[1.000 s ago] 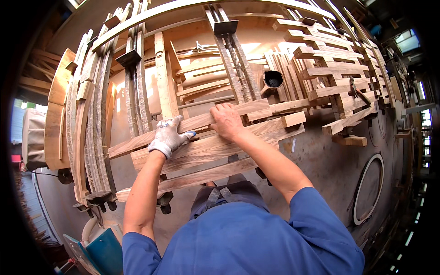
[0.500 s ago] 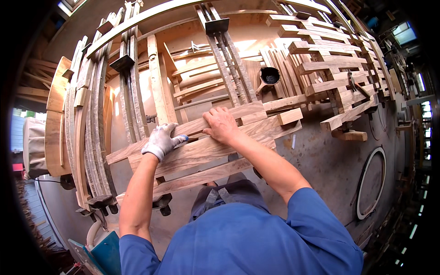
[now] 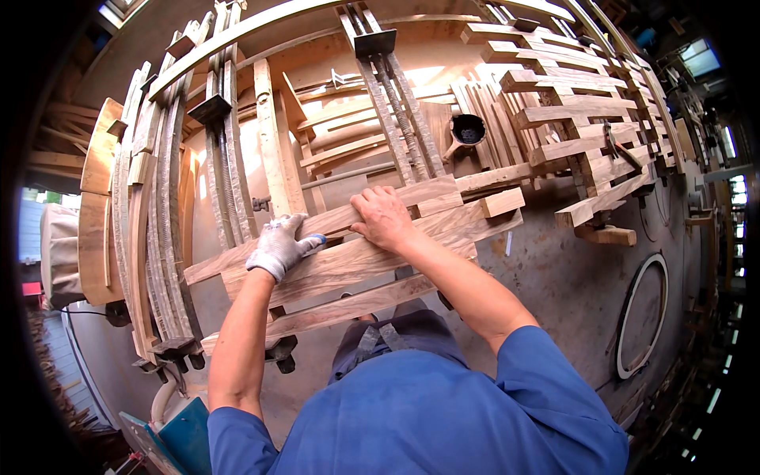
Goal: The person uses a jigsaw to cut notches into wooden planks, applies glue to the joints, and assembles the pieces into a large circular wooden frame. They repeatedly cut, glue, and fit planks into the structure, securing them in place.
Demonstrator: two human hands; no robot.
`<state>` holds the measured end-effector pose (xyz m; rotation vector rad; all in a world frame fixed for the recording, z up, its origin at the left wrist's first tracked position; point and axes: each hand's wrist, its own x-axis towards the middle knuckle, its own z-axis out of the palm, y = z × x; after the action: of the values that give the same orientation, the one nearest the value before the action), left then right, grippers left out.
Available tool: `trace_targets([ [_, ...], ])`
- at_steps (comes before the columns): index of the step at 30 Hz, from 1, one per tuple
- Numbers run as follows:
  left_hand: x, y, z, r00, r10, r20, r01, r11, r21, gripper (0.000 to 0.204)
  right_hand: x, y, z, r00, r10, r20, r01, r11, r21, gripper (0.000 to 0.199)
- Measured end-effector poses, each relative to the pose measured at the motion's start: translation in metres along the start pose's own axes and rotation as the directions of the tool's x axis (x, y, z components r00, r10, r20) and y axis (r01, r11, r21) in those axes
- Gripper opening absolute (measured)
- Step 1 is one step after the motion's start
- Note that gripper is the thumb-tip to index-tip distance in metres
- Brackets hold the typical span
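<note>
A wooden frame of brown-grained boards lies slanted in front of me. Its narrow far rail [image 3: 226, 257] runs beside a wider middle board [image 3: 348, 267], and a near rail [image 3: 364, 299] sits closer to my body. My left hand [image 3: 279, 247], in a pale glove with a blue thumb tip, is closed over the far rail, its thumb on the near side. To its right my bare right hand [image 3: 383, 218] grips the same rail, fingers bent over the far edge; the fingertips are partly hidden. A short block [image 3: 503, 203] sits at the middle board's right end.
Long clamp bars with screws [image 3: 400, 131] stand beyond the frame, more at left. Slatted wooden frames [image 3: 586, 119] are stacked at upper right. A black pot with a handle [image 3: 467, 131] rests among thin strips. A pale ring [image 3: 643, 317] lies on the floor at right.
</note>
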<state>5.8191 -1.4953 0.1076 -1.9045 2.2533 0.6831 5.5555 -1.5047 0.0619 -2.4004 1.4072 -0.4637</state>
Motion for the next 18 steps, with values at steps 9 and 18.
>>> trace_targets([
  [9, -0.005, 0.028, 0.015, 0.986, 0.1, -0.136, -0.098, 0.995, 0.024, 0.084, -0.029, -0.014, -0.042, 0.962, -0.103, -0.253, 0.121, 0.991, 0.059, 0.05],
  [18, 0.002, 0.076, 0.061, 0.937, 0.037, -0.348, -0.026, 0.999, 0.034, 0.091, -0.129, -0.017, -0.094, 0.977, -0.048, -0.206, 0.106, 0.954, 0.282, 0.027],
])
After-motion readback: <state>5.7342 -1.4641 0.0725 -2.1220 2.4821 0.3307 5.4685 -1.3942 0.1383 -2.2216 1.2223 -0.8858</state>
